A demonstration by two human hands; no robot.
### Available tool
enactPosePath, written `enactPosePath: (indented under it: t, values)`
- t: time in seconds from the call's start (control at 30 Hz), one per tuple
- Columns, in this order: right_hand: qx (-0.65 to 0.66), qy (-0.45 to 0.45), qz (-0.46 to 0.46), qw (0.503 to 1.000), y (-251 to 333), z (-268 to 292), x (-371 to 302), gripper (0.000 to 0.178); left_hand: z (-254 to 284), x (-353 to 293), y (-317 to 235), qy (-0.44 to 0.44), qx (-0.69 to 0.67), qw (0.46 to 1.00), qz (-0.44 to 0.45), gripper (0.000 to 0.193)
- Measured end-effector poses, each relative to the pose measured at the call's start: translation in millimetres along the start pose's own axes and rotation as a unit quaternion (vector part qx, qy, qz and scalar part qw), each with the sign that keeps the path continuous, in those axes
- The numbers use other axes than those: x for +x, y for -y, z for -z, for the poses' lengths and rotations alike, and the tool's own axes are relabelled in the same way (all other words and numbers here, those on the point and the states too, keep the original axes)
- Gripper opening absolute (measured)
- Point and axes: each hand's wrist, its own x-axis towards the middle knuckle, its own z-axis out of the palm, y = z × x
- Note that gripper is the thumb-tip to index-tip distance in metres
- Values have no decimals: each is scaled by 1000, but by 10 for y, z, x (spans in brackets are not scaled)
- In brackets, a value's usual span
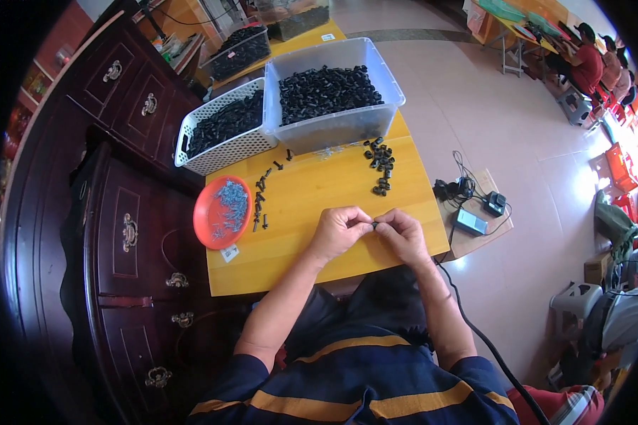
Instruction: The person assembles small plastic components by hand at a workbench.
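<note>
Apparently left hand (pixel 342 228) and right hand (pixel 404 235) both pinching small dark part (pixel 374 224), mostly hidden between them, above yellow table (pixel 315 198).

Glare bleaches the far right (edges curve, corners black).

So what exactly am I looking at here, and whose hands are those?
No machine here: it's a person working bare-handed, seen from a wide fisheye camera worn on their own head, so straight edges look bent. Fingertips of the left hand and right hand pinch a small dark piece, mostly hidden. On the yellow table are a red dish of silvery bits, loose black parts, plus a white basket and a clear tub, both holding more black parts.
</note>
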Motion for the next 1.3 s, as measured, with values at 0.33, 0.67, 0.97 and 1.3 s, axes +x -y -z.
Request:
enactPosePath:
  t: [0.33, 0.67, 0.97, 1.3]
  values:
    - [165, -42, -48, 984, 108, -166, 3, 12, 23, -51, -208, -56, 32, 997, -42, 28]
    - [305, -49, -76, 948, 132, -485, -22, 10, 60, -198, -475, -117, 322, 909, -238, 37]
    - [297, -39, -103, 948, 95, -625, -26, 13, 176, -266, -386, -106, 340, 907, -224, 30]
    - [1, -105, 42, 994, 141, -249, 55, 20, 532, -417, -242, -96, 249, 958, -108, 26]
